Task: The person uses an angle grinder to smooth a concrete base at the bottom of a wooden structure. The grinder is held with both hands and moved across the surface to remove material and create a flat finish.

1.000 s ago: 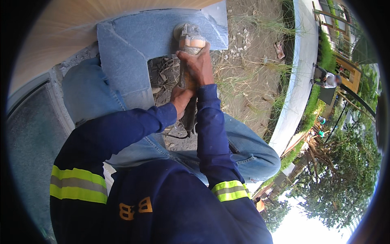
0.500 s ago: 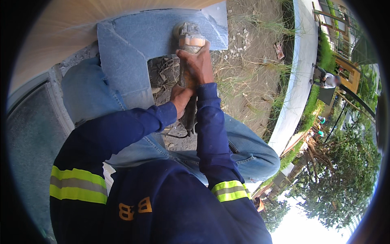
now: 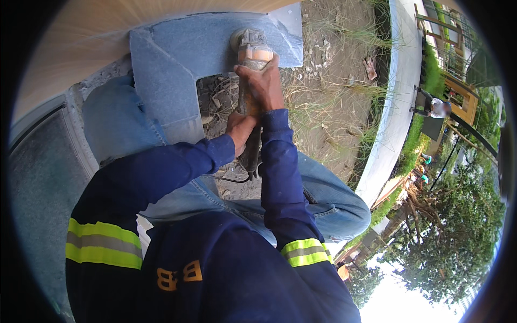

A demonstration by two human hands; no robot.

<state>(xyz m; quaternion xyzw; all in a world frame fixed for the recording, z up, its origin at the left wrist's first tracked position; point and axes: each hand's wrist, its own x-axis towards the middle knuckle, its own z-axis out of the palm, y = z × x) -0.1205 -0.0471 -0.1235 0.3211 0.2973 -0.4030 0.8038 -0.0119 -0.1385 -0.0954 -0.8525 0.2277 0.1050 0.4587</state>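
A dusty angle grinder (image 3: 255, 54) with an orange band lies lengthwise ahead of me, its head over the grey-blue stone slab (image 3: 199, 40). The disc (image 3: 236, 41) sits at the left of that head, near the slab's surface; whether it touches cannot be seen clearly. My right hand (image 3: 264, 86) is closed round the front of the body, just behind the orange band. Lower down, my left hand (image 3: 240, 131) wraps the rear of the body. A dark cord (image 3: 229, 180) comes off near the back end.
A tan wall (image 3: 81, 48) rises at the left above a framed glass panel (image 3: 48, 161). Dry soil with grass (image 3: 334, 102) lies right of the slab, bordered by a pale kerb (image 3: 396, 102). Farther right a person (image 3: 433, 107) stands near trees (image 3: 441, 231). My jeans-clad knees flank the work.
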